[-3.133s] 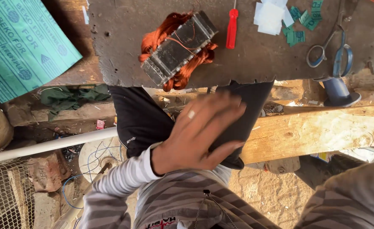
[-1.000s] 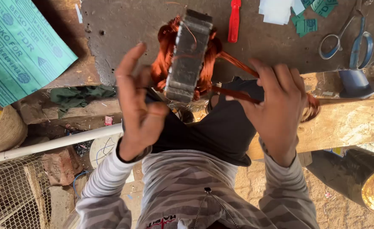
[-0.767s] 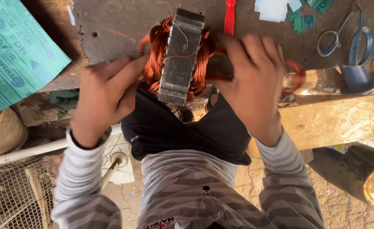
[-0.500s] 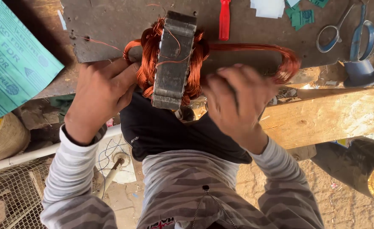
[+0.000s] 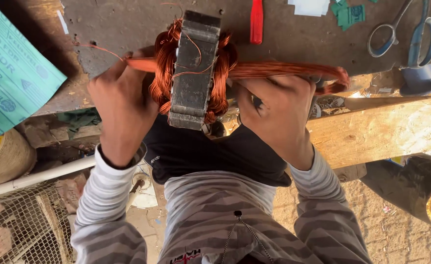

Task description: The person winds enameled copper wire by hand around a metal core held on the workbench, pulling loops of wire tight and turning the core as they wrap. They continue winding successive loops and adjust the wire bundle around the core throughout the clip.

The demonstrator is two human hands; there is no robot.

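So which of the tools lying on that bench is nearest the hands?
The red-handled tool, lying just above the metal core held between the left hand and right hand. The blue-handled scissors lie farther away, toward the right edge.

Green sheet [image 5: 10, 73]: you had a large printed green sheet lying at far left.
Green scraps [image 5: 348, 13]: small printed pieces lay top right.
White slips [image 5: 310, 6]: plain paper sat beside them.

the stator core [image 5: 194, 73] is dull grey metal, its edge ridged. the windings [image 5: 162, 73] and the coil [image 5: 283, 70] are glossy copper wire. the bench [image 5: 127, 24] is rough, stained and matt. the beam [image 5: 376, 132] is bare pale wood. the scissors [image 5: 410, 34] have blue plastic handles, and the sheet [image 5: 10, 78] is green paper.
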